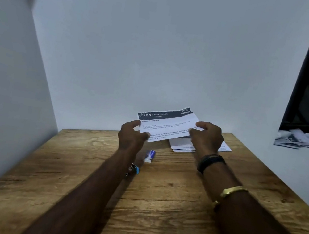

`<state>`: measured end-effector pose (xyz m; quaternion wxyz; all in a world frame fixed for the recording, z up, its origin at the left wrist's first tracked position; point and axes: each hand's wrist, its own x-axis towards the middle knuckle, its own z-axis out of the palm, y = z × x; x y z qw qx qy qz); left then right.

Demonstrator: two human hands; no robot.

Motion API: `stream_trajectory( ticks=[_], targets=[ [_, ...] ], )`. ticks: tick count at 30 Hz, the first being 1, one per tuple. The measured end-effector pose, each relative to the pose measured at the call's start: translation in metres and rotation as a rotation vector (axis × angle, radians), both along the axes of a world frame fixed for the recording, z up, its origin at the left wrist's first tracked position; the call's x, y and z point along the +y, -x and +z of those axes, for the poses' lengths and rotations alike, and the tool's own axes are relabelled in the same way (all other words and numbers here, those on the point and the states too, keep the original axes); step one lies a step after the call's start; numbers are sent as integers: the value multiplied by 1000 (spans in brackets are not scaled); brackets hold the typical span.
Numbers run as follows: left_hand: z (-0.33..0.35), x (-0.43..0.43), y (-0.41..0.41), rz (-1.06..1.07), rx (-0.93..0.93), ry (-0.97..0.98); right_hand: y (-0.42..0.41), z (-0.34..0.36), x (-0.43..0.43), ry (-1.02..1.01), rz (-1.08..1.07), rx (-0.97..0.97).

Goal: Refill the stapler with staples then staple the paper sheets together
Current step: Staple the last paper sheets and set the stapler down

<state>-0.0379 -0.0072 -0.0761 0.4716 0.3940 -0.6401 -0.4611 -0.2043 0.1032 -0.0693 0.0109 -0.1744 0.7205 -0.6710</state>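
While left hand [131,133] and right hand [205,136] pinch paper sheet [166,124] | staple box [149,155] under it on table [157,197]

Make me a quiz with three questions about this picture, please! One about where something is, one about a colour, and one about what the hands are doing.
1. Where is the small staple box?
A. On the wooden table
B. On the held sheet
C. In a hand

2. What colour is the band across the top of the held sheet?
A. Red
B. Dark
C. Yellow

3. How is the sheet held?
A. One hand only
B. Lying flat, untouched
C. Both hands, lifted

Answers: 1 A, it lies on the wood between the forearms. 2 B, its header strip is dark. 3 C, the left hand and right hand pinch its sides above the table.
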Motion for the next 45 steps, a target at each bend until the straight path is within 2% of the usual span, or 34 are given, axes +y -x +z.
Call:
stream_trajectory(
  ticks=[10, 15, 22, 25, 28, 31, 35, 40, 45],
  targets=[
    [-18, -4, 95, -128, -388, 141, 80, -22, 25, -264, -101, 20],
    [-19, -4, 113, -155, -595, 268, 94, -25, 24, -454, -73, -6],
    [-22, 3, 118, -233, -830, 325, 99, -32, 19, -605, -87, 101],
    [-20, 3, 114, -237, -814, 335, 95, -31, 22, -611, -90, 117],
    [-16, 2, 103, -192, -716, 330, 83, -27, 24, -506, -99, 200],
    [-10, 4, 84, -112, -562, 318, 61, -19, 19, -426, 16, 340],
    [1, 6, 48, 28, -446, 303, 21, -8, 4, -423, 203, 381],
    [-1, 3, -7, 103, -530, 223, -31, -9, -17, -481, 437, 466],
    [-5, 10, -48, 152, -658, 171, -69, -22, -34, -550, 526, 440]
  ],
)
